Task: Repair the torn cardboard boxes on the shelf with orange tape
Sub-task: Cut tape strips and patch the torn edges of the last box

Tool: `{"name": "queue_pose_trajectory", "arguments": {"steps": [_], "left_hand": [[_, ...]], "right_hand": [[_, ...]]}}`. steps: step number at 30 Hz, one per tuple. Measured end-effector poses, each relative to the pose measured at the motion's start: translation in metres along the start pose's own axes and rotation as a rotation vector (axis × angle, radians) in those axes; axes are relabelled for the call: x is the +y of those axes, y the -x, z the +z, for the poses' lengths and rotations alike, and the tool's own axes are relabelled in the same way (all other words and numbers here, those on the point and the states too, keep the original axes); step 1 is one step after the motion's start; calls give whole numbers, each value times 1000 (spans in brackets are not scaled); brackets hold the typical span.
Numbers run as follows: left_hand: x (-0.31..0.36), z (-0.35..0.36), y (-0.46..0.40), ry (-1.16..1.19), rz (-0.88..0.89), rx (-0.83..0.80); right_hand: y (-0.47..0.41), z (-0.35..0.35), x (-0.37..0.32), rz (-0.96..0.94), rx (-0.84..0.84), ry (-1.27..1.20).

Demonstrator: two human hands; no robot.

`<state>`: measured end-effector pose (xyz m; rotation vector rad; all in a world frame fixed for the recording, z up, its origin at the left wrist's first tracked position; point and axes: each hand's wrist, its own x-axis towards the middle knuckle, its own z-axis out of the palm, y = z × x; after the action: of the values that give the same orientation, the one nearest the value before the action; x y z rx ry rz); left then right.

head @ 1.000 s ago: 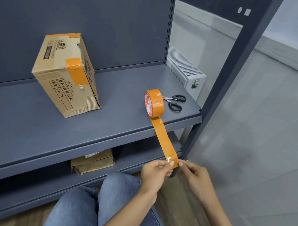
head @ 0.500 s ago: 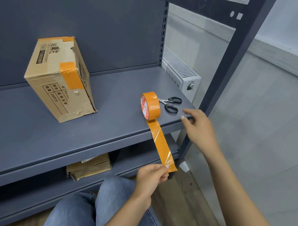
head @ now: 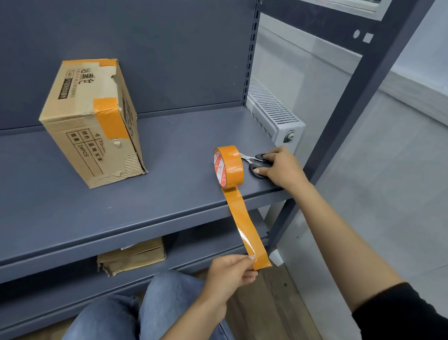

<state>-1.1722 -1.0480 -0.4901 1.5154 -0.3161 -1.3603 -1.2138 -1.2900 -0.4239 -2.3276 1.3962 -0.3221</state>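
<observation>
Right now the person's left hand (head: 230, 273) pinches the free end of a pulled-out tape strip (head: 243, 224) between thumb and fingertips, low in front of the shelf's front edge. The strip runs taut and slanting up to the orange tape roll (head: 229, 167), which stands on its edge on the grey shelf (head: 113, 203), near the right end of the board. Just behind the roll lie the scissors (head: 255, 163), black-handled, blades pointing toward the roll. The right hand (head: 282, 167) rests over the handle loops with its fingers curled down onto them; whether that grip has truly closed through the loops I cannot tell from where I stand.

Well to the left on the same shelf stands a cardboard box (head: 91, 123), upright and turned at an angle, with orange tape patches across its top corner and along its upper edge, and ragged torn cardboard at its lower corner. On the lower shelf (head: 214, 249), a flattened, crumpled cardboard box (head: 132, 255) lies partly hidden under the board. Blue-jeaned knees (head: 139, 317) show at the bottom.
</observation>
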Motion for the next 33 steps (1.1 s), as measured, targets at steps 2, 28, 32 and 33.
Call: {"name": "queue_pose_trajectory", "arguments": {"steps": [2,28,32,33], "left_hand": [[-1,1,0,6,-3,12],[-8,1,6,29,78,74],[-9,0,6,4,106,76],[-9,0,5,-11,109,78]], "right_hand": [[3,4,5,-9,30,-26],[111,-28,57,20,-532,-160],[100,-26,56,0,-709,-159],[97,-24,55,-8,-727,-170]]}}
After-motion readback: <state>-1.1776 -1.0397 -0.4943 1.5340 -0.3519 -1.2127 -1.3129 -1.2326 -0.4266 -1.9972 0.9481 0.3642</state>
